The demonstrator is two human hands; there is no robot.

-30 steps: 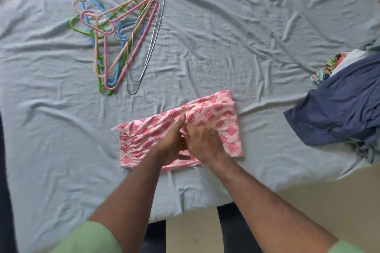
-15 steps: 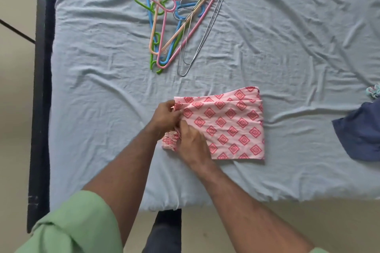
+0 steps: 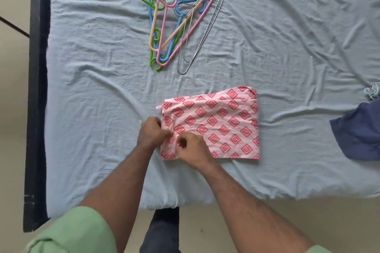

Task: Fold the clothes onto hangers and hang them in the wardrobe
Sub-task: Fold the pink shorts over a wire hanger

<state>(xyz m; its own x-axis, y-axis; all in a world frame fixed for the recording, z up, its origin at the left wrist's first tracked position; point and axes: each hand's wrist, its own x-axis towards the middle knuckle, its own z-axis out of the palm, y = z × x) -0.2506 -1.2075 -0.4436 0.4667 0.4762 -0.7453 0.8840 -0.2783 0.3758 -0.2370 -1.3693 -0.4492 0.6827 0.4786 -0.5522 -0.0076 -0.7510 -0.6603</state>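
My left hand [image 3: 153,132] & right hand [image 3: 192,147] both sit at the left end of the folded pink cloth w/ red diamond print [image 3: 218,125], which lies flat on the bed w/ the wrinkled light-blue sheet [image 3: 287,57], near the bed's front edge, approx. mid-width. Left fingers are curled, pinching the cloth's left edge; right fingers are curled too, gripping the fabric just beside them. Pile of plastic hangers (pink, peach, blue, green) w/ wire ones [image 3: 181,16] is toward the back edge, well apart from the cloth. Dark-blue garment [image 3: 359,135] lies at the right edge, a small multicoloured fabric bit [image 3: 372,90] just behind it.
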